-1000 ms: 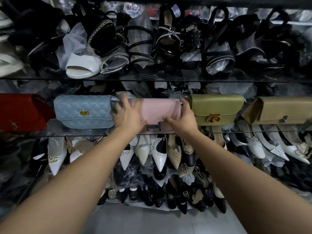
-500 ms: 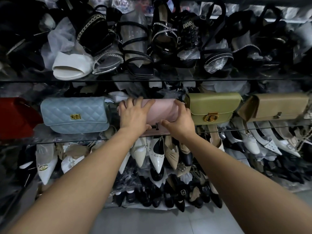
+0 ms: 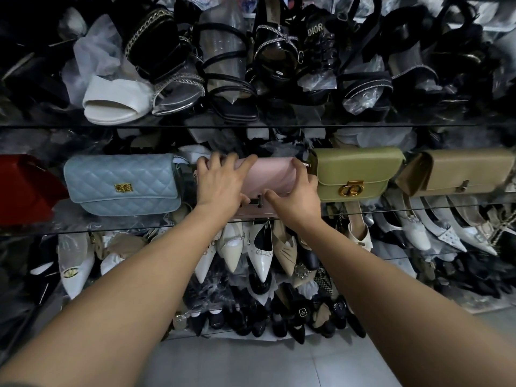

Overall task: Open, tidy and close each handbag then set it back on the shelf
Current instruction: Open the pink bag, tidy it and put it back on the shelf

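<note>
**Pink bag lies crosswise, one hand at each end**

A shop display of glass shelves rises over a grey tiled floor (image 3: 251,364), with shoes above and below. Nearest, both bare forearms reach straight forward and up. The left hand (image 3: 220,182) is spread over the left half of the pink handbag (image 3: 275,174), fingertips bent over its top edge. The right hand (image 3: 296,199) grips the right end, thumb on the front beside the dark clasp (image 3: 252,201).

The bag rests on the middle shelf (image 3: 111,229), directly ahead, with its long axis running left to right along the shelf edge. Both hands seem equally near. It is wedged between the blue quilted bag (image 3: 122,182) and the green bag (image 3: 354,171), so it probably has to be drawn straight towards the person.
</note>
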